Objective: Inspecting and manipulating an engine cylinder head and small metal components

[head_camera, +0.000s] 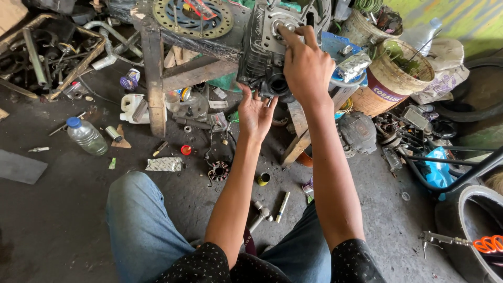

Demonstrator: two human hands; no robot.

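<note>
Right hand (306, 65) presses fingers onto the engine block (262, 52) on the bench (201, 71), left hand (255, 112) cupped wide beneath, catching.

Plastic bottle (86, 136) — brake disc (193, 18), bucket (395, 78)

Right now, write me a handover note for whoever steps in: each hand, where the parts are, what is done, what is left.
Right hand: laid on top of the dark finned metal engine block, fingers on its round silver fitting; not gripping.
Left hand: open, palm up, cupped under the block's lower black port.
The block rests on the edge of the worn wooden bench, beside a perforated brake disc.
On the floor: a copper-wound stator ring, a socket wrench, a clear plastic bottle with blue cap.
Done: block is up on the bench.
Left: cannot tell from this view; the loose parts lie unfitted.
</note>
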